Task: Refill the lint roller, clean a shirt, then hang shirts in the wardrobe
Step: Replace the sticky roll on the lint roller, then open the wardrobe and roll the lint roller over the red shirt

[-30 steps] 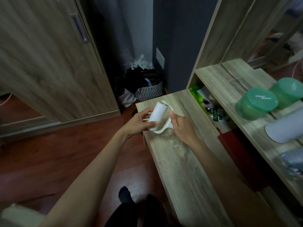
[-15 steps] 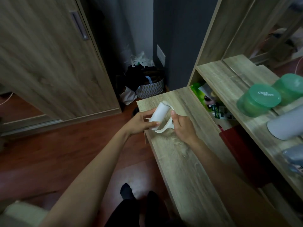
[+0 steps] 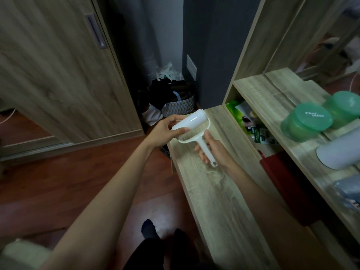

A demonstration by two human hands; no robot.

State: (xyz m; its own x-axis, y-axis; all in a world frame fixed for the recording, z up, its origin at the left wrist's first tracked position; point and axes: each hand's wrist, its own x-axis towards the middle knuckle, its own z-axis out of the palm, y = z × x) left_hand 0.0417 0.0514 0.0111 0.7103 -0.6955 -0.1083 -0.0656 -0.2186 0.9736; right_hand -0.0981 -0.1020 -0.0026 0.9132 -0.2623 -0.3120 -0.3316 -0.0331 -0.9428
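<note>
At frame centre, the white plastic lint roller (image 3: 196,133) has swung handle-down: right hand (image 3: 216,151) now grips its handle, left hand (image 3: 165,131) clasps the roll; refill seemingly seated.

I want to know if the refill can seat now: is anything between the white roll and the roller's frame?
Nothing visible is. The left hand holds the white roll right at the frame, and the right hand grips the handle. Whether the roll's far end is already seated cannot be told.
</note>
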